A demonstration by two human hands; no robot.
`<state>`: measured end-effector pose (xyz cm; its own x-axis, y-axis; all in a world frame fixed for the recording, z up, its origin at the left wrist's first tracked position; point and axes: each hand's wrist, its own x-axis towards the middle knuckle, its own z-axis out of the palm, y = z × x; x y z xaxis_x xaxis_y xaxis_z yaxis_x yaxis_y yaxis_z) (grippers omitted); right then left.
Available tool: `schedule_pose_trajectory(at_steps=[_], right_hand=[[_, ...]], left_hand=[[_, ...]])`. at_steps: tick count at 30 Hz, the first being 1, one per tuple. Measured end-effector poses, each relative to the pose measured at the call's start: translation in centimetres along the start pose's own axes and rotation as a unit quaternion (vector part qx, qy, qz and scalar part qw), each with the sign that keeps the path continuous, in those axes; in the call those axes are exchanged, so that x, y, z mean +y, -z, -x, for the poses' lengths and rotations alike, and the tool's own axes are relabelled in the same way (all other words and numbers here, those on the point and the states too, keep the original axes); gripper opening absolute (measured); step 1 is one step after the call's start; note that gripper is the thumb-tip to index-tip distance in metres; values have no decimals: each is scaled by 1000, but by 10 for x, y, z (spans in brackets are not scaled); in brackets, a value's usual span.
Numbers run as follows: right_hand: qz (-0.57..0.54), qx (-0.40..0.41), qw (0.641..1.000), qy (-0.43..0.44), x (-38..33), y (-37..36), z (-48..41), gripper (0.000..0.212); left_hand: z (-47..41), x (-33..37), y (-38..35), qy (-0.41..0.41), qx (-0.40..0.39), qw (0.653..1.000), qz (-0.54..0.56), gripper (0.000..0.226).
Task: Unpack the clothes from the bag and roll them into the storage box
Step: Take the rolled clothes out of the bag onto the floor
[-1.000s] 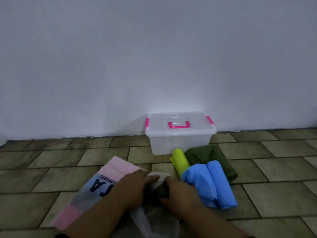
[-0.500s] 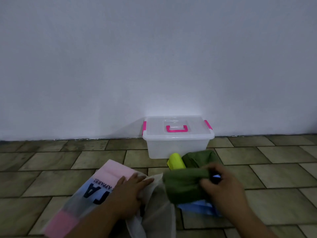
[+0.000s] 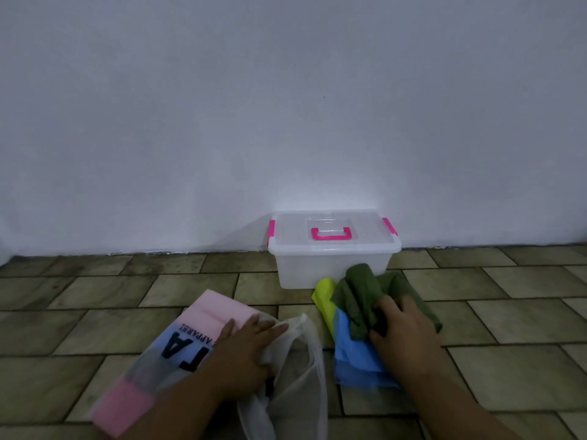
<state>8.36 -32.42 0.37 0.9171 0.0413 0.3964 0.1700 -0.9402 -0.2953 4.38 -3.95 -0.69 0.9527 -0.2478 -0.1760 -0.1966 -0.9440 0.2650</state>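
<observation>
Green cloth sits in our right hand, fingers curled round it. Our left hand presses flat on the bag, fingers together. The box stands just beyond our right fingertips.

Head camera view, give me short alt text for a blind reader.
A person's right hand grips a crumpled olive green cloth over a blue cloth and a yellow-green cloth on a tiled floor, while the left hand rests on a translucent white and pink plastic bag. A clear plastic storage box with pink latches stands behind them, lid on.
</observation>
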Motion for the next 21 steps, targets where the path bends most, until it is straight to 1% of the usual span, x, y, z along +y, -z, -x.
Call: schedule_pose_trajectory(at_steps=[2,3,4,6,7,8,9,10,11,12,14,15,16,18,19,20,21], right_hand=[[12,-46,999,-13,-1,13,-2,40],[6,-46,999,-16,-4,21,0,42],[-18,-27,999,-11,-9,29,5,42],[-105,29,994,28,-27,38,22,42],[-146,10,988,59,-39,41,35,43],[-177,-47,979,90,-55,38,52,45],[-182,-112,970,118,-68,31,69,49],[-166,-147,964,144,-78,23,84,56],[-133,-149,965,168,-82,12,96,63],[-90,-165,967,172,-82,5,104,72],[-35,-259,956,134,-64,-2,115,83],[-10,-291,950,117,-53,-1,120,83],[13,-298,949,104,-43,0,124,82],[53,-239,960,135,-37,4,130,74],[48,-230,966,107,-40,9,130,72],[56,-218,970,91,-43,13,130,73],[57,-218,969,106,-41,8,131,75]], left_hand=[[4,3,5,8,4,1000,29,71],[7,3,8,15,14,999,43,71],[10,0,10,27,31,998,46,71],[18,-9,11,70,67,995,15,75],[23,-14,9,98,70,993,-4,81],[28,-17,5,119,62,991,-22,87],[34,-18,0,128,50,990,-40,91],[38,-17,-6,128,41,990,-53,93],[41,-14,-12,125,40,990,-59,94],[44,-11,-18,124,43,990,-58,94],[47,-1,-26,134,50,989,-48,97],[47,5,-30,143,52,987,-41,98],[48,12,-35,152,51,986,-32,100],[49,25,-41,164,49,985,-11,101],[50,29,-40,169,52,984,1,100],[50,28,-34,179,65,982,12,97],[50,21,-26,198,96,975,20,91]])
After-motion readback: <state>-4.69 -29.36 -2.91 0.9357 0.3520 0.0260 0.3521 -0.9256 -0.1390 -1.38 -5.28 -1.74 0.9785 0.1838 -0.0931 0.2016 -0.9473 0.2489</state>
